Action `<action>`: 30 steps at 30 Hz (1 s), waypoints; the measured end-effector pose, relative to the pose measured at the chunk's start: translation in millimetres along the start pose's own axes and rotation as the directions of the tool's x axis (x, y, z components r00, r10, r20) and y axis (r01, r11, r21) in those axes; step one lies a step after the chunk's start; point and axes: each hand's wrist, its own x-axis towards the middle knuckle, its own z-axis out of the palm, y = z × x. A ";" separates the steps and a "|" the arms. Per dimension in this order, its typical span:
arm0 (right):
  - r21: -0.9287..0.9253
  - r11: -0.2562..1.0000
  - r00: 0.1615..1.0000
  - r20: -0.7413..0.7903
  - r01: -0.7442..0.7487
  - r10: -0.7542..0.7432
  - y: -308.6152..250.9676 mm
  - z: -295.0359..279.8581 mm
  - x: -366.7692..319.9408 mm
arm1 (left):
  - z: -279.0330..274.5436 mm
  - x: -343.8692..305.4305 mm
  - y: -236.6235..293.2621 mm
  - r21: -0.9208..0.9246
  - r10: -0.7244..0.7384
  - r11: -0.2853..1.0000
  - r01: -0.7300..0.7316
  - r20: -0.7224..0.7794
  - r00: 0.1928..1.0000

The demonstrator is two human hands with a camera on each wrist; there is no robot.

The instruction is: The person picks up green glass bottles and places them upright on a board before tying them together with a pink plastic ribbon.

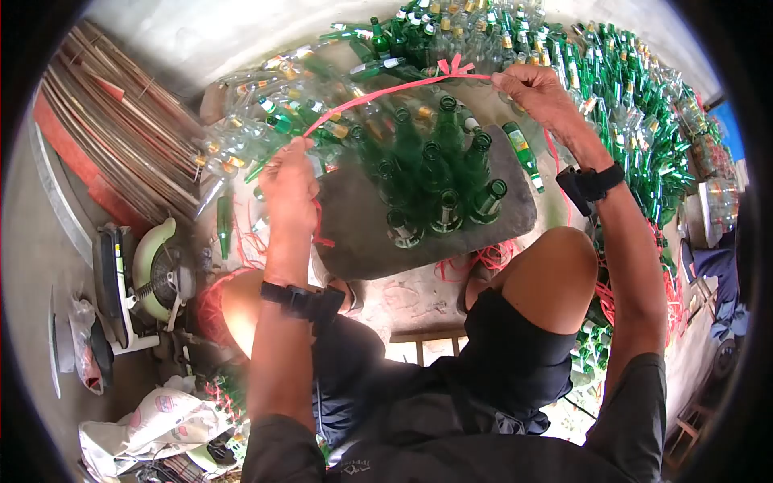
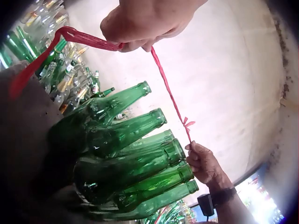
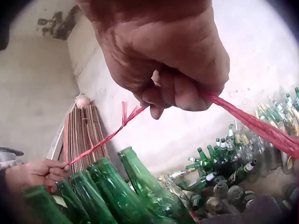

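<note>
A red plastic string (image 1: 370, 97) runs between both hands, above a cluster of green glass bottles (image 1: 436, 171). My left hand (image 1: 290, 183) grips one end at the left of the bottles. At the far right, my right hand (image 1: 541, 97) pinches the other end. A knot with short loose tails (image 2: 186, 122) sits on the string, nearer the right hand. Tails of string hang below each hand. The bottles stand upright, close together, on a dark slab (image 1: 362, 245) before the person's knees.
Heaps of green and clear bottles (image 1: 620, 105) cover the floor behind and to the right. One labelled bottle (image 1: 523, 155) lies beside the slab. At left are stacked long strips (image 1: 113, 121) and a fan (image 1: 157, 270). Loose red string (image 1: 495, 253) lies under the slab.
</note>
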 end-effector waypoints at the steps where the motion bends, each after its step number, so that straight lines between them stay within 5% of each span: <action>1: -0.006 1.000 1.000 0.019 0.004 -0.004 4.8 4.2 5.3 | 1.4 2.1 -6.0 0.009 -0.015 1.000 0.015 -0.030 0.999; 7: 0.119 0.990 0.996 0.063 -0.073 0.065 54.9 40.7 23.2 | -1.6 12.1 -61.0 0.105 -0.064 0.991 0.077 -0.119 0.991; 11: -0.028 0.997 0.986 0.151 -0.066 0.070 80.4 58.7 18.1 | -11.1 12.7 -99.6 0.213 -0.090 0.970 0.117 -0.136 0.987; 22: 0.097 0.936 0.911 0.282 -0.339 0.301 129.9 79.7 -13.3 | -16.2 8.3 -157.4 0.343 -0.148 0.922 0.179 -0.115 0.982; 26: 0.075 0.975 0.965 0.177 -0.208 0.192 149.6 89.0 -21.9 | -22.4 1.0 -164.5 0.344 -0.194 0.914 0.213 -0.088 0.977; 28: -0.015 0.929 0.888 0.286 -0.371 0.359 146.4 83.4 -28.8 | -25.4 -1.4 -159.9 0.391 -0.248 0.886 0.250 -0.058 0.967; 29: -0.026 0.941 0.895 0.301 -0.337 0.329 145.7 82.6 -32.4 | -37.8 9.1 -177.9 0.438 -0.224 0.867 0.238 -0.084 0.971; 30: -0.040 0.951 0.900 0.314 -0.306 0.303 144.0 83.3 -36.2 | -55.3 18.5 -200.1 0.581 -0.044 0.813 0.031 0.007 0.999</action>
